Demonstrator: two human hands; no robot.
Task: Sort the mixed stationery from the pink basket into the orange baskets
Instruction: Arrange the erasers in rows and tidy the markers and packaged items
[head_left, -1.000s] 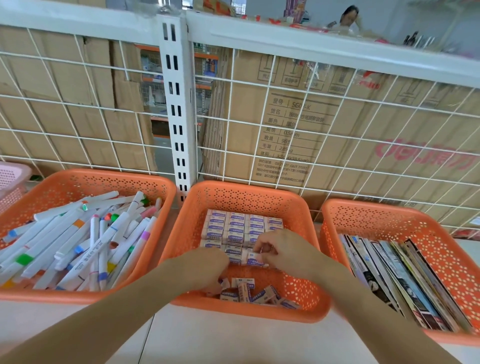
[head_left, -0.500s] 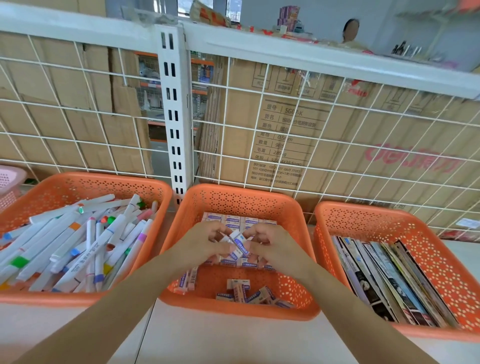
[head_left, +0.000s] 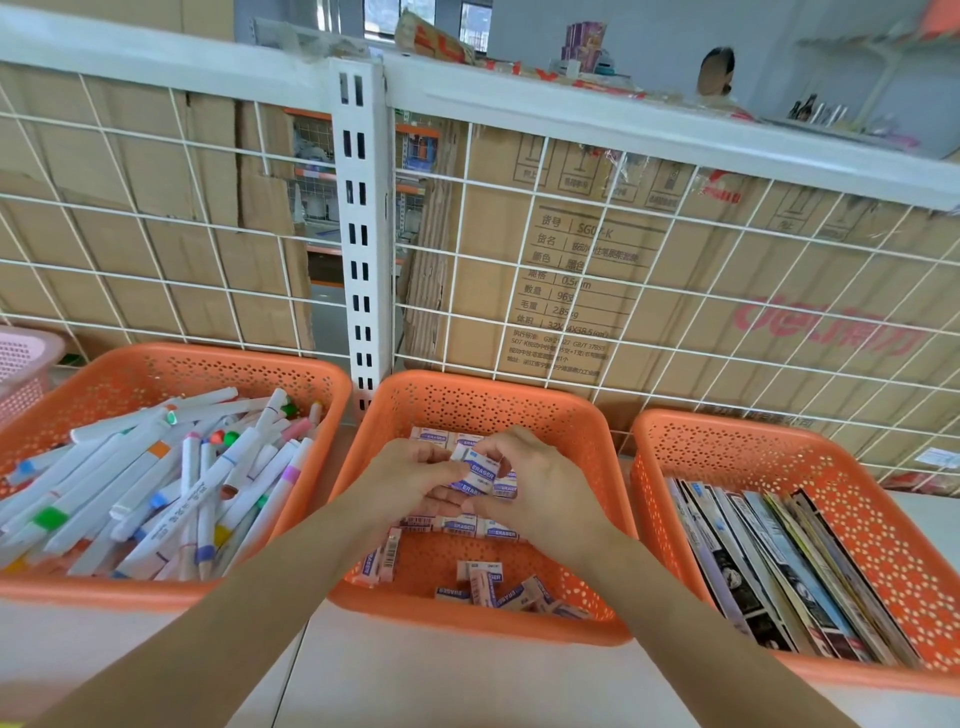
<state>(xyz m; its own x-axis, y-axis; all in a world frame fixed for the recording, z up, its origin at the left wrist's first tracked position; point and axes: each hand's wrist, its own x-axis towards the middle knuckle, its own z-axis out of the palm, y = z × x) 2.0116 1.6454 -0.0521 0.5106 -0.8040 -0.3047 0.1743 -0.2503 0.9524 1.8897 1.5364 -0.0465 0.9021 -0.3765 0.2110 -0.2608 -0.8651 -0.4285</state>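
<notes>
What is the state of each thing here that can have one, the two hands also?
left hand: grips the held erasers over the middle basket.
right hand: grips the same held erasers.
held erasers: bunched between both hands.
middle basket: partly filled, rows behind, loose erasers in front.
left basket: heaped with markers.
right basket: holds booklets leaning on edge.
pink basket: mostly out of view, contents unseen.
</notes>
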